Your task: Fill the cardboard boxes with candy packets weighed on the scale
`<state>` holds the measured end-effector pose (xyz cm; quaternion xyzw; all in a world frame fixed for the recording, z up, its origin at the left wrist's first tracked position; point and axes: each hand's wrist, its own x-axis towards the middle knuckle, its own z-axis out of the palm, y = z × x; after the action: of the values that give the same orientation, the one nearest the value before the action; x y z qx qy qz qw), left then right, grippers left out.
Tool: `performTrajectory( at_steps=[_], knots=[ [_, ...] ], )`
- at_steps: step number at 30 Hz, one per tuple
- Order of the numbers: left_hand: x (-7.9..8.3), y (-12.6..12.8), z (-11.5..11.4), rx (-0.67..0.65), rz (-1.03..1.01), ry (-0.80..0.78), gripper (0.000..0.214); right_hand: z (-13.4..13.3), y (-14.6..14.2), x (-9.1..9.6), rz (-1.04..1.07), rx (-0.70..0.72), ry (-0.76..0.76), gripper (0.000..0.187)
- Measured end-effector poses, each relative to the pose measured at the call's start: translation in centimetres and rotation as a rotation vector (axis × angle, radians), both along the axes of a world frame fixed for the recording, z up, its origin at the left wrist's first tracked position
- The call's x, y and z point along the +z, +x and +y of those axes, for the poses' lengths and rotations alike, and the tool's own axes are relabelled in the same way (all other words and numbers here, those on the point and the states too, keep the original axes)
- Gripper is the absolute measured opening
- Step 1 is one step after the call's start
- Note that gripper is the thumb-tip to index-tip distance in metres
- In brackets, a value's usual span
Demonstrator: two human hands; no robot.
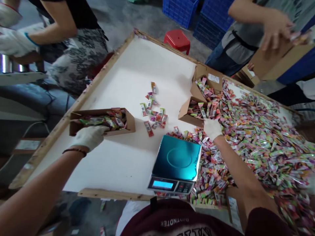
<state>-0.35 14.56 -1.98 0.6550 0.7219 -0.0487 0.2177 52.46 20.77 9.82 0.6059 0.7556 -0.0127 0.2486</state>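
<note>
My left hand [90, 137], in a white glove, grips the near wall of a cardboard box [128, 123] filled with coloured sachets at the table's left. My right hand [212, 128], also gloved, rests closed on the near edge of a second open cardboard box [185, 112] holding sachets, beside the big heap of sachets [258, 137]. A digital scale [176, 163] with a blue-green platter sits between my arms, nothing on it. A small loose cluster of sachets [154, 111] lies between the two boxes.
The white table has a wooden rim [73, 106]. One person in white gloves stands at the far left [14, 42]; another at the far right handles a cardboard box [278, 55]. A red stool [177, 39] and blue crates [182, 9] stand behind.
</note>
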Motion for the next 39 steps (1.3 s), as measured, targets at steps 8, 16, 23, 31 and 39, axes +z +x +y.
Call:
performTrajectory(
  at_steps=[8,16,23,31,39],
  knots=[
    [5.5,7.4,-6.5,0.104,-0.181,0.440,0.041,-20.0,-2.0,2.9,0.181,0.036,-0.182,0.033],
    [7.9,22.6,-13.6,0.029,-0.889,0.315,0.067,-24.2,-3.2,1.2,0.275,0.084,-0.149,0.032],
    [9.1,26.5,-14.3,0.051,-1.034,0.409,0.071,-25.6,3.1,5.7,0.838,-0.056,0.324,0.024],
    [9.8,27.8,-14.2,0.023,-1.073,0.425,0.069,-22.3,2.1,3.3,0.461,-0.129,0.349,0.059],
    [10.1,29.1,-14.3,-0.050,-1.041,0.417,0.060,-20.3,-3.7,2.2,0.182,-0.152,0.125,0.054]
  ],
)
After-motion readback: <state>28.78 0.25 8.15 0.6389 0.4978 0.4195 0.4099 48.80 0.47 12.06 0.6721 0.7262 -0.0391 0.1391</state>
